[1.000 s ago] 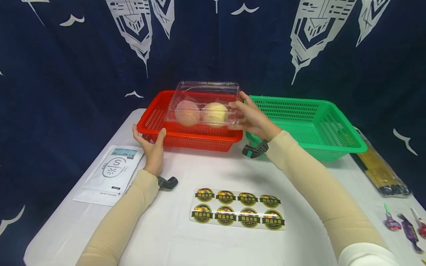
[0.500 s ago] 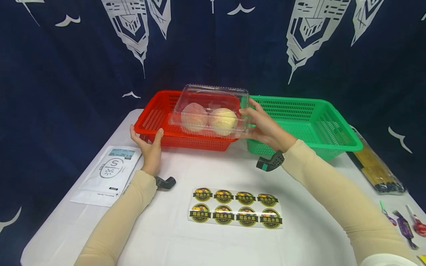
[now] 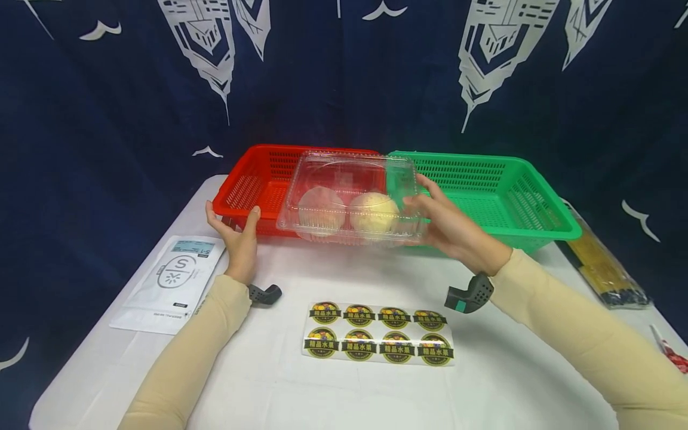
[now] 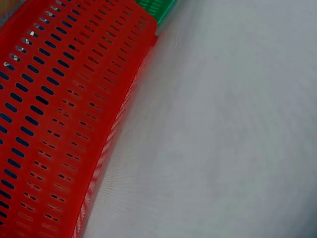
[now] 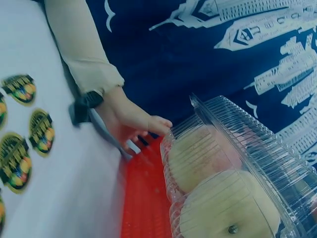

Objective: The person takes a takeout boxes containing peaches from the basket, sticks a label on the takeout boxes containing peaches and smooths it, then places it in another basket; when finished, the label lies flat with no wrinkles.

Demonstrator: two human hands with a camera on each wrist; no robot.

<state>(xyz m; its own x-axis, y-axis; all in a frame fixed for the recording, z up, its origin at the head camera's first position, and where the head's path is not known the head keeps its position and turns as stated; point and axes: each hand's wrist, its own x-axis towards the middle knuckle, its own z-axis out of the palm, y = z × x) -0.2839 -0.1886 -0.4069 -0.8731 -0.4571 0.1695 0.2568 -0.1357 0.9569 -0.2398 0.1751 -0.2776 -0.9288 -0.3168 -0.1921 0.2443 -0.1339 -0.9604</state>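
Note:
My right hand grips the right end of a clear plastic clamshell box, held up in front of the baskets. Two pale round fruits lie in the box: a pinkish one and a yellow one, which look like apples. In the right wrist view the yellow fruit shows a dark stem spot through the plastic. My left hand holds the near left corner of the red basket, thumb at the front wall and fingers at the side. The box overlaps the red basket's front right part.
A green basket stands right beside the red one. A sheet of round stickers lies in front, with white pouches on the left. A yellow-brown packet and a red lollipop lie at right. A dark printed curtain hangs behind.
My right hand has brought the box rightward and nearer, from over the red basket to in front of both baskets. My left hand stays at the basket corner.

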